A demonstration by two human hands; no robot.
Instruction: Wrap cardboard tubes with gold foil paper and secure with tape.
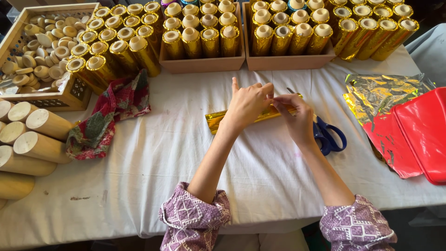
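On the white tablecloth, near the middle of the table, lies a gold foil-wrapped tube, and both hands are working on it. The left hand lies over the middle of the tube with the palm down; its fingers are bent around the foil and press it, and one finger points up and away. The right hand touches the right end of the tube, and its thumb and first fingers pinch the edge of the foil there, close against the fingertips of the left hand. Just beside the right hand, partly under it, is a pair of scissors with blue handles, lying flat on the cloth. To the right there are crumpled sheets of gold foil and a red sheet which partly covers them. At the far side of the table stand two open boxes full of upright gold-wrapped tubes, and more such tubes lean in rows at the left and right of them. A red patterned cloth lies at the left, next to a wooden tray of small round wooden caps. Bare wooden cylinders are piled at the left edge
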